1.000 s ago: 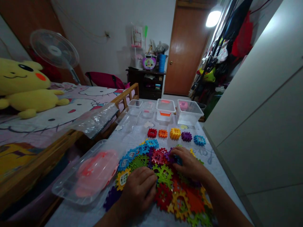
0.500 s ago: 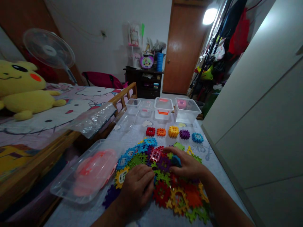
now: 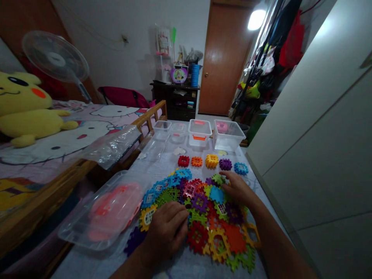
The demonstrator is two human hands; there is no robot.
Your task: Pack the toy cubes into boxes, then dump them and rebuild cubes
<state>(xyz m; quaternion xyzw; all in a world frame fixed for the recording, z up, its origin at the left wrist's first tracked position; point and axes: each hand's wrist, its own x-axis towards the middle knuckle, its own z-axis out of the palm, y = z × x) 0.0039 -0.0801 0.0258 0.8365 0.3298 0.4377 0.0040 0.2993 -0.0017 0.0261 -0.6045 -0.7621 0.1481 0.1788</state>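
A loose pile of colourful plastic building pieces with toothed edges lies on the cloth-covered table. My left hand (image 3: 167, 228) rests at the pile's near left, its fingers curled together; what they hold, if anything, is hidden. Beside it are a yellow window piece (image 3: 148, 217) and a red piece (image 3: 197, 234). My right hand (image 3: 240, 190) is over the pile's far right, thumb and fingers apart, close to a green piece (image 3: 217, 179). Just left of its thumb lies a blue piece (image 3: 216, 194). A purple piece (image 3: 200, 202) sits between the hands.
Behind the pile stands a row of sorted pieces: red (image 3: 183, 161), orange (image 3: 197, 161), yellow (image 3: 212, 161), purple (image 3: 225, 164) and blue (image 3: 241, 168). Clear plastic boxes (image 3: 229, 135) stand farther back. A clear lid (image 3: 75, 228) lies left, beside the wooden bed rail (image 3: 87, 170).
My right hand has moved right and away from me, off the blue piece, which now lies uncovered in the pile. My left hand has stayed nearly still.
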